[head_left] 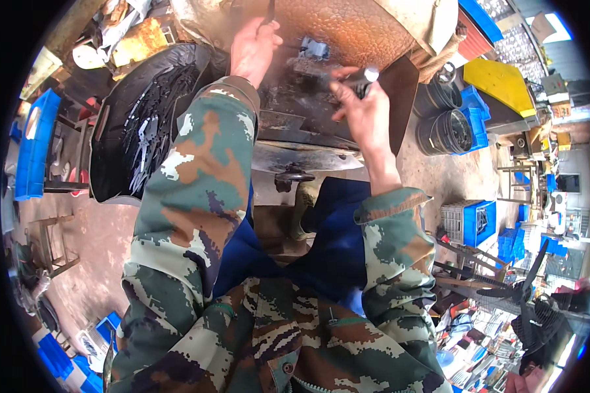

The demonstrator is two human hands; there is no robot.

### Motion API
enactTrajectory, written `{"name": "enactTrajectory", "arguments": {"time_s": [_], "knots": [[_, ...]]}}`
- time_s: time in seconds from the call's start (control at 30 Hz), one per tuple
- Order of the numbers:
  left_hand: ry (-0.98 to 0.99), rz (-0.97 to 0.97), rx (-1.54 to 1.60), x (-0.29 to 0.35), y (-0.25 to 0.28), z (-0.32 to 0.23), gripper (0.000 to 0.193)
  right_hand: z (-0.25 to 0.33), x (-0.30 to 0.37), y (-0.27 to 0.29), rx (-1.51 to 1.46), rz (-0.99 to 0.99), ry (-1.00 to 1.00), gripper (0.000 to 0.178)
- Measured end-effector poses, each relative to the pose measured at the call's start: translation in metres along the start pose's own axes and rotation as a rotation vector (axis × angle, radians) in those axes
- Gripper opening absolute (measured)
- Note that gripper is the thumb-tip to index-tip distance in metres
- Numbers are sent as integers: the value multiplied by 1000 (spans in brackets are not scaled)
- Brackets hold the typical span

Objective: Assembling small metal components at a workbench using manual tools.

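Note:
My left hand (254, 51) is closed at the far side of the workbench (278, 121), with a thin dark rod (271, 10) sticking up from its fingers. My right hand (366, 112) grips a dark tool with a shiny round metal end (372, 73). The tool's other end points left and is smeared by motion, so its kind is unclear. Between the hands, a small grey-blue block (315, 48) sits on the dark, worn bench top. Behind it rises a rust-brown, rough-textured panel (347, 29).
Left of the bench stands a black-lined container (105, 147) with many thin dark strips (147, 124). Black buckets (444, 131) and a blue crate (475, 111) are on the right. A dark round knob (294, 177) projects below the bench edge, near my knees.

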State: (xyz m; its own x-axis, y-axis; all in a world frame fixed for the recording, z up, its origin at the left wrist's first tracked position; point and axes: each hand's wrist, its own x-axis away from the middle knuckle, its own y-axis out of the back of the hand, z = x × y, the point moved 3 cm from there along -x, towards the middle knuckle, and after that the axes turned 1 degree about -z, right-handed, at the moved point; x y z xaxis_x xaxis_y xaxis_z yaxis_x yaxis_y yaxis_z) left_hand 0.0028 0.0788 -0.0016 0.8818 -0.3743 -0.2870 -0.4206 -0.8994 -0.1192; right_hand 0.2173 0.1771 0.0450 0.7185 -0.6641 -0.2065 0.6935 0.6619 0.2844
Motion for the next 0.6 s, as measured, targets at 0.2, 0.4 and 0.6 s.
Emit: {"name": "enactTrajectory", "arguments": {"time_s": [0.2,0.4,0.6], "knots": [[183,20,-85,10,-7,-18,22,-3,-72,-12,-44,-78,-28,18],[216,56,-145,16,-16,-26,28,-13,-121,-19,-47,-139,-82,20],[289,105,16,9,-24,-21,25,-17,-133,-22,45,-194,-108,25]]}}
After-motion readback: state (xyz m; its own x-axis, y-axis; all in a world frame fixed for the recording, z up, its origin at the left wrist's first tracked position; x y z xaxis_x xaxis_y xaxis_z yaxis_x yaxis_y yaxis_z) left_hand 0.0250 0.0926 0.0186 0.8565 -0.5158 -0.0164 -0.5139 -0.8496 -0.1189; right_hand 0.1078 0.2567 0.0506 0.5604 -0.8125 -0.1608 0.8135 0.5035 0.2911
